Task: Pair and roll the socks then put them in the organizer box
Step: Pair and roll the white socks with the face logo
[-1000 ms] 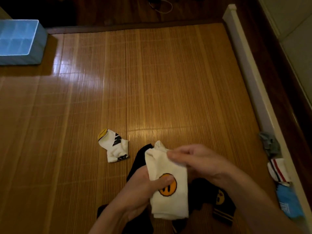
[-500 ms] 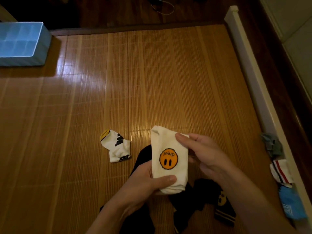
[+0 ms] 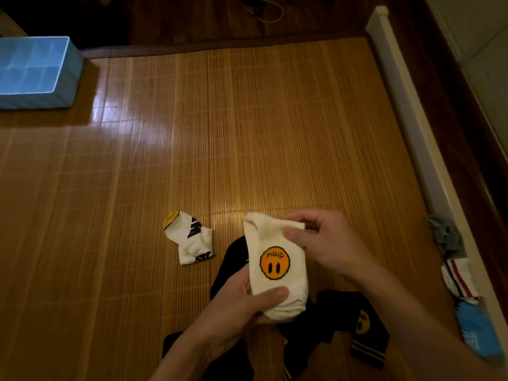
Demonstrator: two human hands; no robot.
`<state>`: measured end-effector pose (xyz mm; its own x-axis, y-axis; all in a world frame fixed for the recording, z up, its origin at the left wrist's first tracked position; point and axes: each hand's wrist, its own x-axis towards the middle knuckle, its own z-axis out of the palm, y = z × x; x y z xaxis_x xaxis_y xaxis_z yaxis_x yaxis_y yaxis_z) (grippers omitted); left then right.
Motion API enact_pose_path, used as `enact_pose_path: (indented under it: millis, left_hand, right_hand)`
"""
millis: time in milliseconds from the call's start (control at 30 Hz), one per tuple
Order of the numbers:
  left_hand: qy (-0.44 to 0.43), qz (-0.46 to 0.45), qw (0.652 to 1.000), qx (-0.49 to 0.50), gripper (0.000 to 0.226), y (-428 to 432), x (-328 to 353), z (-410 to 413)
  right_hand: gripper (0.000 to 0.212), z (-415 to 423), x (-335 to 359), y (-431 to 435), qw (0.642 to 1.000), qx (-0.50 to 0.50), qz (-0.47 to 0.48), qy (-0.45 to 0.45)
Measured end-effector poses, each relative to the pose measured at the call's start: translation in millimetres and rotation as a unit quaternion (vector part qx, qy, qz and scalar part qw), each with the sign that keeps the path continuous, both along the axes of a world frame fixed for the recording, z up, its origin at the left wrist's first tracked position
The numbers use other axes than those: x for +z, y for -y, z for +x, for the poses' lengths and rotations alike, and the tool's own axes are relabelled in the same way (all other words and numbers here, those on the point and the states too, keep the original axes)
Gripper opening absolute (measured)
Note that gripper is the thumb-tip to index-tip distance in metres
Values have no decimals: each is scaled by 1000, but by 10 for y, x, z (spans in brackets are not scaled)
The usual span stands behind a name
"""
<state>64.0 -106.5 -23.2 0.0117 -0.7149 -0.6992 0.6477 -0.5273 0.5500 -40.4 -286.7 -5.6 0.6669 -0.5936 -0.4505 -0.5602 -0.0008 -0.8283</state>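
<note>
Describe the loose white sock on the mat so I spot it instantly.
On the bamboo mat, look just left of the held smiley sock. A short white sock lies there alone, untouched. Its yellow tip and black markings set it apart from the orange-faced one and the black socks nearby.

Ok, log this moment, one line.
left hand: grips white smiley sock | right hand: pinches its top edge | organizer box: far left
</note>
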Motion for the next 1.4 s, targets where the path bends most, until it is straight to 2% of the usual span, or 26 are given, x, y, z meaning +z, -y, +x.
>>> enact_pose_path:
  millis: [100,267,367,467,567,633,700,767,800,867,967,1033,1167,1267,1333,1400]
  left_hand:
    - [24,-9,1000,-15,47,30,-16,-20]
    - [69,-9,997,-18,32,73,-106,56]
    - [77,-13,997,-15,33,107,-237,64]
    - [81,37,996,-10,35,129,-509,-67]
    - [93,98,990,-46,26,142,-836,-250]
    - [217,154,953,-142,24,168,-1043,-297]
    - [365,228,875,-221,41,184,-1220,-252]
    - [478,254,820,-189,47,216,-1302,-130]
    - [528,232,800,-165,44,250,-1322,-64]
    - [614,125,764,-155,36,347,-1382,54]
    - [671,-76,692,-255,41,577,-1482,161]
    - [684,-140,640,-320,38,721,-1559,196]
    - [703,-147,601,-351,32,856,-1633,284]
    - [706,-173,596,-342,18,897,-1623,276]
    - [710,-181,598,-325,8,882,-1626,239]
    - [709,-181,607,-310,12,847,-1652,212]
  right_hand:
    - [16,8,-1,-54,998,4,-64,13]
    - [17,-30,-52,-75,996,7,-86,20]
    - [17,-63,-163,-48,996,3,-84,0]
    - [18,-102,-450,-26,996,8,-74,-45]
    - [20,-152,-873,-64,993,19,-60,-95]
    - [20,-210,-1164,-102,990,26,-58,-123]
    - [20,-274,-1396,-122,987,38,-67,-143]
    - [19,-327,-1562,-114,984,43,-88,-148]
    - [19,-343,-1622,-95,982,47,-104,-150]
    - [18,-352,-1698,-47,978,61,-135,-146]
    - [19,-351,-1743,8,973,98,-165,-129]
    - [19,-349,-1747,34,969,116,-179,-127]
    - [14,-383,-1761,39,965,141,-199,-93]
    - [7,-401,-1789,20,960,138,-230,-82]
    - [10,-390,-1808,-25,951,133,-268,-72]
    - [16,-389,-1842,-95,940,130,-310,-54]
